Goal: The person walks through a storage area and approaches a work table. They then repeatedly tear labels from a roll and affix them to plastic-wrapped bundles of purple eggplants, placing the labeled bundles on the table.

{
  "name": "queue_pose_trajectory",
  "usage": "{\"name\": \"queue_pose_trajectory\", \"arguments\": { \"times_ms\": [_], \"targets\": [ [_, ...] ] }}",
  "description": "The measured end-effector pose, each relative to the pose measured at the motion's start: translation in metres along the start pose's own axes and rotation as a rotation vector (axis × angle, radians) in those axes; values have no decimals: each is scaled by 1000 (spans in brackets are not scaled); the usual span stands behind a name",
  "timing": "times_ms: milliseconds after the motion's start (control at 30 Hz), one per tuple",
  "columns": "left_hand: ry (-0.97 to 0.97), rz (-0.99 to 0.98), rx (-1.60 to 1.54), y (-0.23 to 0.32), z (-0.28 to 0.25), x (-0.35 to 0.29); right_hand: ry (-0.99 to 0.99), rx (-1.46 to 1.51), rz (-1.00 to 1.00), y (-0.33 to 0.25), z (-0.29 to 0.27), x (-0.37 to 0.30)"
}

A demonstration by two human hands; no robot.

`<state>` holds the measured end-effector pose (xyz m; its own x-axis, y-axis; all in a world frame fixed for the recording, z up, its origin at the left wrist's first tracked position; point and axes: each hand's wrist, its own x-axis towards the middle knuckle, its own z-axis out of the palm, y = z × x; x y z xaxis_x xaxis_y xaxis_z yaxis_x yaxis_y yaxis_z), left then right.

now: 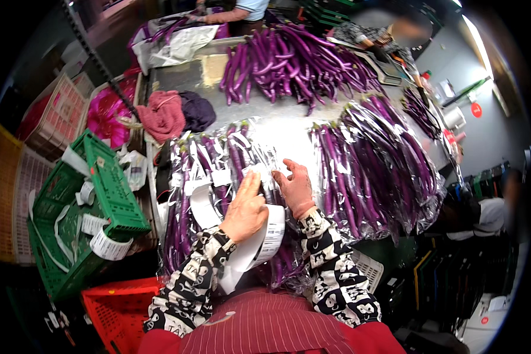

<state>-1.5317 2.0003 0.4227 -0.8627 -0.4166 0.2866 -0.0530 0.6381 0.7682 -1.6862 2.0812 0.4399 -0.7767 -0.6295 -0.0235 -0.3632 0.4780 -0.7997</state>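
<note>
My left hand [246, 211] is bare, two fingers stretched out over a white label [252, 171] on a clear bag of long purple eggplants [236, 154]. Its other fingers curl in, and a looping strip of white labels [271, 233] hangs under the palm; the exact grip is hidden. My right hand [295, 187], in a reddish-brown glove, is at the same bag's right side, fingers bent and apart. More bagged eggplants [186, 221] lie to the left, some with white labels on them.
Stacked bagged eggplants [377, 171] lie at right; loose eggplants [289, 62] are heaped at the back. Cloths [161, 115] lie at the table's left. A green crate [115, 189] and a red crate [118, 312] stand beside it. Two people work across the table.
</note>
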Motion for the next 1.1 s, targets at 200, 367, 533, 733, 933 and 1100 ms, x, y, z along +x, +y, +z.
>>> {"name": "queue_pose_trajectory", "arguments": {
  "times_ms": [200,367,533,733,933,1100],
  "targets": [
    [-75,64,221,14,-3,5,428,-743,-142,104,-82,3],
    [-86,110,233,10,-1,9,201,-1063,178,102,-110,-20],
    [-76,99,197,11,3,8,73,-1090,313,95,-124,7],
    [-82,129,222,5,3,5,34,-974,302,115,-147,33],
    [-60,195,239,1,-8,3,-268,0,111,62,-196,46],
    [6,96,29,17,-24,-4,-265,80,145,-21,-205,3]
  ]
}}
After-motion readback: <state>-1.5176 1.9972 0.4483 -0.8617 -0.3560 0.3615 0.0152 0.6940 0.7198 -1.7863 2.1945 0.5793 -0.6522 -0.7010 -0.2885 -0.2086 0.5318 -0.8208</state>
